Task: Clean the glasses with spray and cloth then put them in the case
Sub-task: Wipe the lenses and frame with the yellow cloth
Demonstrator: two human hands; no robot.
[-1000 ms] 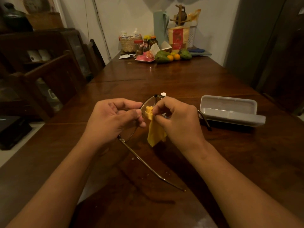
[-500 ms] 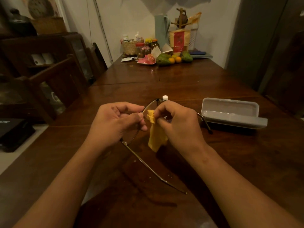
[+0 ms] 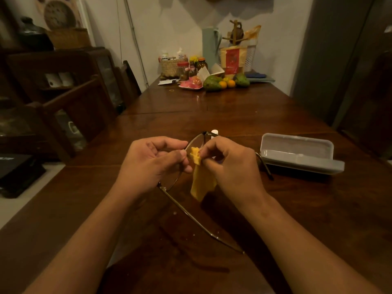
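Dark wooden worktop (image 3: 233,115) runs away from the person, with fruit, jars and a basket bunched at the far end, small and dim. Grey glasses case (image 3: 297,153) lies open on the worktop right of the hands, long axis left-right, open side towards the person.

Left hand (image 3: 148,164): grip closed, pinching the rim of the left lens. Right hand (image 3: 233,166): grip closed, pinching the yellow cloth (image 3: 202,181) onto that lens, loose end hanging down.

Glasses (image 3: 195,142) are held above the worktop between both hands, front roughly left-right, bridge farthest away. Both temple arms are unfolded. The long one points near-right towards the person; the other tip ends near the case's left end. The right lens is hidden behind the right hand.

Spray bottle (image 3: 214,131): only the white cap shows, behind the bridge.
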